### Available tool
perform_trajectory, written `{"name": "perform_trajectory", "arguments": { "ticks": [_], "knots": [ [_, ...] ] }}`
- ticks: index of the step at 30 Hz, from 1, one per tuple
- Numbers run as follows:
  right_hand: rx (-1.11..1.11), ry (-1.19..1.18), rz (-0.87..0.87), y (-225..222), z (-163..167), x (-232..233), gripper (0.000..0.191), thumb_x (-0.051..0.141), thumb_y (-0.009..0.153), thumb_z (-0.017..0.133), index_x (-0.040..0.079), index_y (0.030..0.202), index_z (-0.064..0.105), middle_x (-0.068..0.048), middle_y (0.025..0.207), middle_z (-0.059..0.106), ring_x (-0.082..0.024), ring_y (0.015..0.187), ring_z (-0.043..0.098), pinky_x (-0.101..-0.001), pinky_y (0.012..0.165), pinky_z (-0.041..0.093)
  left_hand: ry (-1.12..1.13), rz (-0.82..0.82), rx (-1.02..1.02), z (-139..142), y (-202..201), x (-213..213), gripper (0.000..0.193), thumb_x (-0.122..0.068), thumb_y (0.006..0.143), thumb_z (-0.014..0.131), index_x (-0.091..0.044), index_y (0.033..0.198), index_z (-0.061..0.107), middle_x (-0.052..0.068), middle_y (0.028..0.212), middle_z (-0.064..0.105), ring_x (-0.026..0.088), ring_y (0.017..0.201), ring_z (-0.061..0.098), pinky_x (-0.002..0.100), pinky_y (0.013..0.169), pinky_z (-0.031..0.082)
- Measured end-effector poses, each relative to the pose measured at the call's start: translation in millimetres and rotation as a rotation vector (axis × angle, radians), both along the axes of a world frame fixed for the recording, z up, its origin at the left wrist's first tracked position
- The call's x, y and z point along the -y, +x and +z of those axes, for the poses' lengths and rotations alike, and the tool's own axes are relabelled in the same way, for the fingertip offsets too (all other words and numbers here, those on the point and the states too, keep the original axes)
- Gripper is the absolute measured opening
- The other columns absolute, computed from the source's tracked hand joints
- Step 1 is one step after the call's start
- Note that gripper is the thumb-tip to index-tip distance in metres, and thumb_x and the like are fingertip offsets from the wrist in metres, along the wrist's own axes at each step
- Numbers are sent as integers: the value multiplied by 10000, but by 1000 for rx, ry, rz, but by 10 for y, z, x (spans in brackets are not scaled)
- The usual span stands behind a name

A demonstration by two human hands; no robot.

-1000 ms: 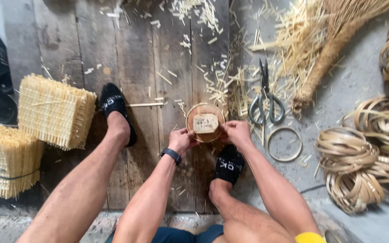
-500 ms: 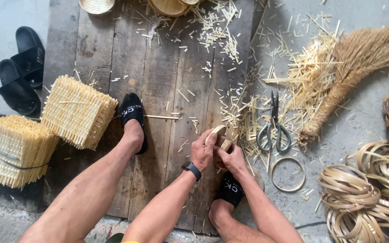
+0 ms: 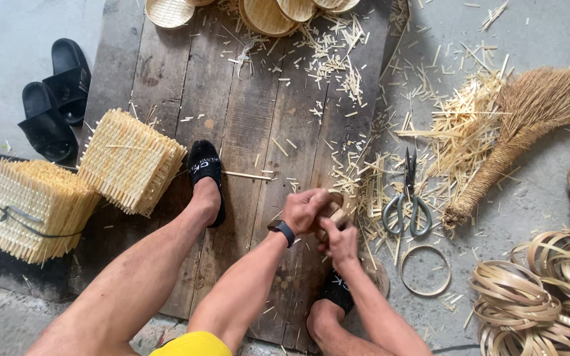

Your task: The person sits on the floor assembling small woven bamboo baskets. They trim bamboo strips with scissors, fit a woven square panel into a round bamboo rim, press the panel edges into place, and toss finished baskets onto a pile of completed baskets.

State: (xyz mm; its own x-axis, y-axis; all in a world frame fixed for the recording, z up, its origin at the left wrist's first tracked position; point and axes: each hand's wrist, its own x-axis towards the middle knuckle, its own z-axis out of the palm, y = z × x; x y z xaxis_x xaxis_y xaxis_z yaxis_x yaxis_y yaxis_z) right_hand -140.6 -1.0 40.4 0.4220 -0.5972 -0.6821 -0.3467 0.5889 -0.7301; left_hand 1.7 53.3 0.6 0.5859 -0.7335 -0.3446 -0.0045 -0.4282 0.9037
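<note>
The weathered grey plank board fills the middle of the view, and more of its far end shows now than a second ago: the round woven bamboo trays have come into sight at the top edge. On the left, two stacks of square woven bamboo mats sit touching each other, partly over the board's left edge, with the black slide sandals beyond them on the concrete.

The straw-coloured hand broom lies to the right among split bamboo offcuts, and the coils of flat bamboo strip crowd the lower right corner.

Big change at the centre: the small round woven bamboo piece, which lay flat and face-up a second ago, is now tipped on edge and nearly swallowed. The left hand curls tight over its top; the right hand pinches it from below. Both are closed firmly on it, just above the right foot.

Open plank lies ahead of the hands; to the right, the grey-handled metal scissors and the single thin bamboo hoop sit near.
</note>
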Motion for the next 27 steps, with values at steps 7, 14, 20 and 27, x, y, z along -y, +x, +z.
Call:
{"name": "perform_trajectory", "arguments": {
  "ticks": [7, 14, 20, 27],
  "knots": [
    [187, 167, -66, -286, 19, 92, 323, 276, 820, 688, 0, 975, 622, -101, 727, 655, -142, 448, 591, -242, 315, 419, 92, 121, -39, -459, 519, -460, 434, -488, 962, 580, -151, 1103, 815, 104, 994, 799, 200, 839, 733, 369, 740, 599],
    [307, 189, -256, -463, 47, 318, 365, 327, 884, 631, 8, 1056, 589, -123, 764, 669, -133, 476, 580, -209, 325, 379, 373, -194, 105, -219, 1074, -336, 384, -382, 938, 665, -20, 845, 754, 159, 795, 773, 208, 712, 720, 374, 681, 578],
    [240, 234, -335, -562, -109, 297, 339, 335, 903, 609, 19, 1028, 602, -113, 769, 680, -148, 471, 577, -229, 332, 360, -698, 469, -857, 610, 2097, 411, 321, -247, 1060, 535, 9, 1247, 580, 177, 1315, 693, 270, 1112, 751, 450, 932, 645],
    [322, 262, -153, -359, -63, 222, 381, 356, 924, 610, 36, 1131, 621, -97, 863, 707, -181, 615, 632, -269, 457, 429, 451, -47, -565, 502, 724, 124, 564, -506, 913, 692, -96, 1295, 635, 143, 1209, 708, 254, 892, 738, 385, 719, 628]
  ]
}}
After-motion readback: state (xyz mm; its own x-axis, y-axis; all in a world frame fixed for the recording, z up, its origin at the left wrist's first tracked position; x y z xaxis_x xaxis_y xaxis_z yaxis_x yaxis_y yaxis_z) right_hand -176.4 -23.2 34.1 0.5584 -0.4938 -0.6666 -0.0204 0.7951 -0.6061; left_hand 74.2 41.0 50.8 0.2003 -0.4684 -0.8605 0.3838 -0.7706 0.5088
